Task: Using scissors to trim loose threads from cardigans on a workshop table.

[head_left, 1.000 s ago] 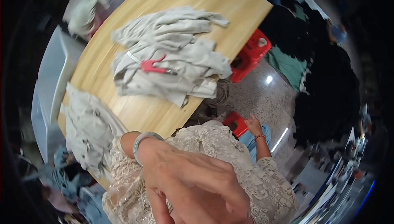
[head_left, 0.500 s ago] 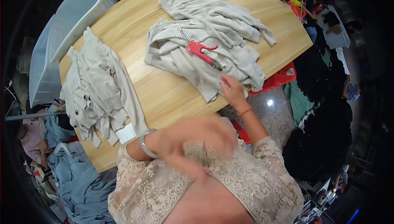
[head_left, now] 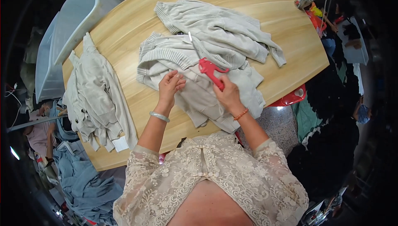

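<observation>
Left hand (head_left: 171,87), fingers half-curled, is over the left part of the nearer sweater (head_left: 197,88); right hand (head_left: 227,94), apart from it, forearm slanting inward, grasps the red air gun (head_left: 209,67) above the sweater's middle.

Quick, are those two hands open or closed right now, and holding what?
Left hand: half open, fingers loosely curled, nothing visible in it.
Right hand: closed, holding a red pistol-shaped tool.
</observation>
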### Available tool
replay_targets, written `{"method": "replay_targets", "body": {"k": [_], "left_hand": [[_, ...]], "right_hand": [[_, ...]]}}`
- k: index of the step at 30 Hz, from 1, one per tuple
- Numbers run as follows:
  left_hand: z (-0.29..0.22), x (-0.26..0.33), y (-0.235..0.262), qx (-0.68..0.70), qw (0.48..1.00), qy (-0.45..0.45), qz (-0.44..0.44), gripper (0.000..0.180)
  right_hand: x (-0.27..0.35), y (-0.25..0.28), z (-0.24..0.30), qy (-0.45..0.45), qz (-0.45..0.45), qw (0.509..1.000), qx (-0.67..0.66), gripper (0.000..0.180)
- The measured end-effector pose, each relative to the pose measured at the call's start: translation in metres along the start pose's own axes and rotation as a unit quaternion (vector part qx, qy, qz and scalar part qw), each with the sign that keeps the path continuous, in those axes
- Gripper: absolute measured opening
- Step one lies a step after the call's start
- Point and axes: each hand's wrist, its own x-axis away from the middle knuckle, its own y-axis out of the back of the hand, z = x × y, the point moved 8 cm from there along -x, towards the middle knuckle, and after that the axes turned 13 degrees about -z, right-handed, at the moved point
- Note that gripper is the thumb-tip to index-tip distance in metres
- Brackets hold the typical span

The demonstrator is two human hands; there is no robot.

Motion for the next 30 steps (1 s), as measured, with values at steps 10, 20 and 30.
{"method": "replay_targets", "body": {"k": [10,20,30], "left_hand": [[-0.001,-0.049,-0.023,-0.182,0.971,-0.07,-0.138,0.03],[-0.038,0.003,-0.019,0.021,0.995,-0.044,-0.091,0.012],[-0.081,0.033,0.048,0.138,0.984,0.017,-0.111,0.006]], "right_hand": [[-0.155,0.009,-0.038,0.01,0.024,0.997,0.07,0.035],[-0.119,-0.015,-0.034,0.081,0.187,0.979,-0.013,0.051],[-0.053,0.016,-0.002,0.182,0.193,0.96,0.09,0.102]]}}
